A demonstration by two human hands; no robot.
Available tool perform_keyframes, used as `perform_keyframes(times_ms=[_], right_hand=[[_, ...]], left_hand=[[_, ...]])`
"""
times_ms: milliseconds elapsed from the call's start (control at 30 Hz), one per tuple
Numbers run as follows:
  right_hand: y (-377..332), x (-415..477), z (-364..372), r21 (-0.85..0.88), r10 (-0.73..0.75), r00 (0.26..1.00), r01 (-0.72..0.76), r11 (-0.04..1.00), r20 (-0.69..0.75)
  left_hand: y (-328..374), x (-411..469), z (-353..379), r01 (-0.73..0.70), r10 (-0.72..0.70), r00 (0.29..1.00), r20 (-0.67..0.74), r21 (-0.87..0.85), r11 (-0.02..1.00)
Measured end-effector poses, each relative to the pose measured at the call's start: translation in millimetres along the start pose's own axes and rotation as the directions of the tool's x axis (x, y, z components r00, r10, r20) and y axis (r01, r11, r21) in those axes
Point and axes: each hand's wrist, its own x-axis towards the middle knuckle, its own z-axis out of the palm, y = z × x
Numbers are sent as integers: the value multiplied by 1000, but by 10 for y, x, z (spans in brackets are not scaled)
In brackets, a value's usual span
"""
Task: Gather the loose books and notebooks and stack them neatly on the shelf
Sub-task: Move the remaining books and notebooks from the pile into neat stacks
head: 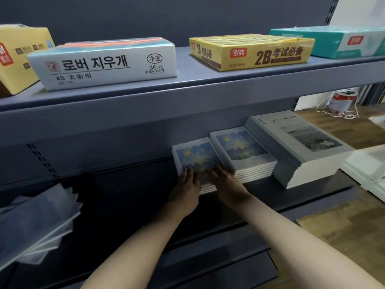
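On the dark middle shelf (266, 190) three stacks of notebooks stand side by side. The left stack (194, 156) has a blue and yellow picture on its cover. My left hand (187, 184) and my right hand (224, 177) both lie flat on its near end, fingers straight. Right beside it is a taller stack (241, 147) with the same cover. The tallest, a grey stack (302, 142) with a landscape photo, is at the right. A loose, untidy pile of blue-grey notebooks (39, 222) lies at the shelf's left end.
The upper shelf (187, 94) overhangs my hands and bears a white eraser box (104, 63), a yellow 2B box (250, 52), a teal pack (343, 41) and a yellow box (18, 57). White items (366, 163) and a red-and-white can (341, 102) are on the wooden floor at right.
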Motion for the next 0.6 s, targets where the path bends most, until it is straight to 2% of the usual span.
perform_keyframes(times_ms=[167, 267, 433, 600], right_hand=[[-87, 26, -127, -34, 31, 1000, -31, 999, -8], [-198, -26, -189, -96, 51, 999, -51, 994, -4], [-500, -229, -139, -234, -142, 985, 163, 958, 101], [-953, -180, -32, -240, -255, 961, 274, 931, 110]], left_hand=[[-10, 62, -158, -28, 30, 997, 66, -28, 999], [-69, 62, -247, -23, 36, 994, 107, -123, 992], [-335, -409, -160, -92, 89, 996, -26, -146, 985], [-821, -888, -82, 45, -41, 998, 40, -101, 994]])
